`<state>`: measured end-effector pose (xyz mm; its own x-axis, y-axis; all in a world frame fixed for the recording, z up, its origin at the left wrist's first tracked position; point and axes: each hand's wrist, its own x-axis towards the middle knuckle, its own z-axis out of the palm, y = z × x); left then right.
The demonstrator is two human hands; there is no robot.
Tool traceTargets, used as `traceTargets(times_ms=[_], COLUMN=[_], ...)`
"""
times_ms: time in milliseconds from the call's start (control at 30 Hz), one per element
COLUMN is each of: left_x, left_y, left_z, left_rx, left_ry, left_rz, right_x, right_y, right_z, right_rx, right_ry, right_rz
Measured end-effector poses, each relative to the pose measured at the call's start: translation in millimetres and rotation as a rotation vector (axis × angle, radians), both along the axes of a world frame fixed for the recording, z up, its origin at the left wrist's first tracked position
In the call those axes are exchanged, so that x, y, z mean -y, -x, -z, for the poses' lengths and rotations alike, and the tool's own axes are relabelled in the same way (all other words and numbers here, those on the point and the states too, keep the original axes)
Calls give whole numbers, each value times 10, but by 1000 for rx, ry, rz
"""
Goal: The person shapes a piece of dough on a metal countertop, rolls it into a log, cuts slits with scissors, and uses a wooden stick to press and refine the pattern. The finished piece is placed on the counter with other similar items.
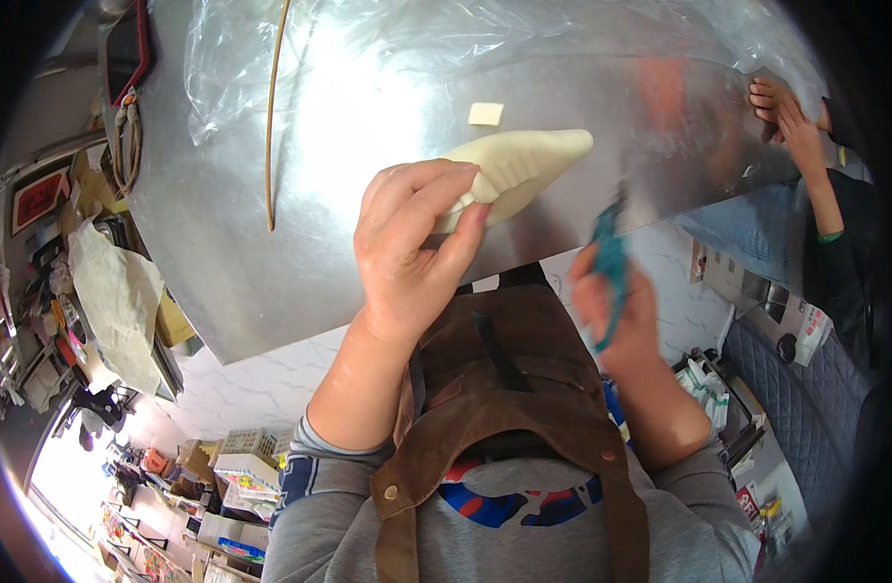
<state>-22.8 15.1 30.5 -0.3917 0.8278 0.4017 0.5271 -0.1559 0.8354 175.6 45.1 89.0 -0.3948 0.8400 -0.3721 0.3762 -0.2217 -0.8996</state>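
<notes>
A pale, smooth piece of dough [541,160], long and tapered to a blunt tip on the right, is pinched in my left hand [417,226]. Small ridges line its side, and a small rounded lump of dough [484,188] shows at my thumb and fingertips. My right hand [624,306] grips teal-handled scissors [610,270], blurred, to the right of the dough and apart from it. Whether the blades are spread cannot be made out. Just beyond the dough, a small pale rectangular piece [486,114] lies on the metal table [307,291].
Clear plastic sheeting [490,29] covers the table's far side. A thin brown stick [275,124] lies at left, near a red-edged object [129,51] with a looped cord [127,146]. Another person's hands [788,116] rest at the table's right end. Crates [249,452] stand low at left.
</notes>
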Motion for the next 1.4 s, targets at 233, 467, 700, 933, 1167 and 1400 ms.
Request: traceTargets(times_ms=[233, 467, 700, 933, 1167, 1400], left_x=[-2, 29, 39, 49, 83, 77], left_y=[-42, -16, -27, 15, 11, -14], left_z=[-127, -118, -257, -294, -253, -239], left_rx=[74, -53, -55, -61, -19, -28], left_ry=[68, 76, 236, 236, 260, 238], left_rz=[-39, -31, -45, -20, -64, -84], right_x=[-1051, -1230, -1103, -1058, -1020, -1015], right_y=[-534, -703, -7, 568, 541, 584], right_z=[307, 372, 117, 286, 363, 319], right_rx=[648, 818, 9, -207, -219, -253], right_ry=[-420, -721, -809, -762, -704, -684], right_rz=[137, -74, -546, -709, -675, -665])
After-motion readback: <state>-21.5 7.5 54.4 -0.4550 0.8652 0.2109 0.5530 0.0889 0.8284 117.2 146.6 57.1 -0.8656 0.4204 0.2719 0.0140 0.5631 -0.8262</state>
